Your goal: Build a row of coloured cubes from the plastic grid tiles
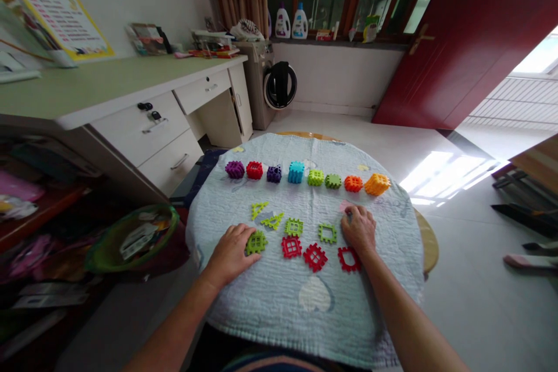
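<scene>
My left hand grips the edge of a green square interlocking building piece on the table's left half. At the right, my right hand rests on the cloth with its fingers curled in; what they hold, if anything, is hidden. Beside it lie a green open-frame piece and a red open-frame piece, partly under the wrist. Between my hands are a green window piece, a red window piece and another, turned red window piece. Two yellow-green triangular pieces lie above the left hand.
Stacks of building pieces, from a purple stack to a yellow-orange stack, form a row across the far side. A pale blue cloth covers the round table. A desk and a waste bin stand left.
</scene>
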Available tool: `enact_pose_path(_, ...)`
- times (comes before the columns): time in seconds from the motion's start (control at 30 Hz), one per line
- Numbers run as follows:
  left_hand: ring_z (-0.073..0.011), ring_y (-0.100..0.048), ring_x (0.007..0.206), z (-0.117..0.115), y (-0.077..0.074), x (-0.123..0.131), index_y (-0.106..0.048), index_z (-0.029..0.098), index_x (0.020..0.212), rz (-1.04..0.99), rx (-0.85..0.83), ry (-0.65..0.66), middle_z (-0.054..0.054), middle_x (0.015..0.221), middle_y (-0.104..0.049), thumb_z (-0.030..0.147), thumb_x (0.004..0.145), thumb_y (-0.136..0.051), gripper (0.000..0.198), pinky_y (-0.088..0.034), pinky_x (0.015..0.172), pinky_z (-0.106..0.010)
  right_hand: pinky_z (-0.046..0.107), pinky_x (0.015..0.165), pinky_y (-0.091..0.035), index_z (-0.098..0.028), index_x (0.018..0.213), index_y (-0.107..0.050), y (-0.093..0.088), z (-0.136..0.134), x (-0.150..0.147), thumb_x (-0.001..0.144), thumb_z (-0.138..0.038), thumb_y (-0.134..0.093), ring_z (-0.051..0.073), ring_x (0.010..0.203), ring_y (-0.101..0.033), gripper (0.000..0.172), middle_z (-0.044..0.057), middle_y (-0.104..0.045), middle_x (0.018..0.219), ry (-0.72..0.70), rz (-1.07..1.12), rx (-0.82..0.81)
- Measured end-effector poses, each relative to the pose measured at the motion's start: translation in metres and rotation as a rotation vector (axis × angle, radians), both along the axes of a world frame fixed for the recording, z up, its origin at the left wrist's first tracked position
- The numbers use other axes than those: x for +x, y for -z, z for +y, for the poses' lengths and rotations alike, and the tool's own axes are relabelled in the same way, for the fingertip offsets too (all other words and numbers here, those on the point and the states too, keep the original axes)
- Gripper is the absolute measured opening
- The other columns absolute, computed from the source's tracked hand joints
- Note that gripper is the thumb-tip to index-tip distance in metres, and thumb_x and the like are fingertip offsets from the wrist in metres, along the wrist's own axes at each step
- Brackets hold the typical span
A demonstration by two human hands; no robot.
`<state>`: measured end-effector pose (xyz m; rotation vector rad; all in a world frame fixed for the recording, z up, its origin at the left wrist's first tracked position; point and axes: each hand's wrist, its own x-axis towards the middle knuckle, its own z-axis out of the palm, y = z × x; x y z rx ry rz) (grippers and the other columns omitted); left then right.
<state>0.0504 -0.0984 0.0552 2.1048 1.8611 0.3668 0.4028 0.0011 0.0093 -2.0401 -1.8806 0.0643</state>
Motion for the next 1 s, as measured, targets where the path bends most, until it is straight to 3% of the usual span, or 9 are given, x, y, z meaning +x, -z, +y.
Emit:
enact_pose_path(0.2,-0.0264,-0.055,0.096,-0.002,0.002,0.009,-0.062,0.018,0.103,0.142,0.039,-0.119,-0.008,0.101,-0.063,0.047,0.071,-0.07,0.043,-0.043,0.091,-0.04,0.034,0.086,-0.031,-0.021,0.101,-0.063,0.0,0.0,0.0,0.085,-0.025,-0.051,0.023,0.102,-0.048,0.02,0.006,-0.06,0.111,-0.003,0.003,0.011)
enact_pose_path(0.37,-0.025,-0.055,0.098,-0.002,0.003,0.015,-0.06,0.019,0.103,0.205,0.016,-0.154,-0.008,0.1,-0.062,0.048,0.071,-0.069,0.044,-0.042,0.09,-0.037,0.034,0.087,-0.03,-0.02,0.101,-0.063,0.0,-0.001,0.0,0.084,-0.025,-0.052,0.023,0.103,-0.049,0.021,0.006,-0.06,0.111,-0.005,0.008,0.009)
enact_pose_path(0.6,-0.0226,-0.057,0.095,0.004,-0.015,0.021,-0.06,0.021,0.092,0.163,0.034,-0.107,-0.006,0.097,-0.063,0.04,0.069,-0.068,0.031,-0.042,0.09,-0.034,0.034,0.087,-0.031,-0.021,0.102,-0.063,-0.004,-0.003,-0.001,0.085,-0.026,-0.051,0.023,0.103,-0.049,0.021,0.007,-0.06,0.112,-0.003,0.013,0.001)
enact_pose_path(0.7,-0.0232,-0.057,0.097,0.023,-0.028,0.036,-0.061,0.02,0.096,0.096,0.14,-0.032,-0.006,0.098,-0.063,0.04,0.069,-0.069,0.035,-0.043,0.09,-0.034,0.034,0.087,-0.032,-0.02,0.102,-0.063,-0.005,-0.003,-0.002,0.085,-0.025,-0.05,0.023,0.103,-0.049,0.021,0.007,-0.06,0.112,-0.004,0.014,-0.006)
enact_pose_path(0.8,-0.024,-0.056,0.097,0.056,-0.035,0.065,-0.062,0.019,0.096,0.075,0.192,0.053,-0.007,0.098,-0.063,0.045,0.067,-0.07,0.039,-0.044,0.089,-0.035,0.034,0.087,-0.032,-0.02,0.103,-0.062,-0.006,-0.002,-0.002,0.086,-0.025,-0.05,0.023,0.103,-0.049,0.022,0.008,-0.06,0.112,-0.004,0.02,-0.014)
enact_pose_path(1.0,-0.0267,-0.056,0.102,0.119,-0.012,0.132,-0.064,0.018,0.1,0.093,0.094,0.204,-0.009,0.103,-0.063,0.047,0.064,-0.072,0.047,-0.045,0.09,-0.037,0.035,0.088,-0.033,-0.021,0.101,-0.063,-0.006,-0.003,-0.001,0.085,-0.025,-0.05,0.024,0.104,-0.05,0.021,0.008,-0.06,0.112,-0.007,0.035,-0.009)
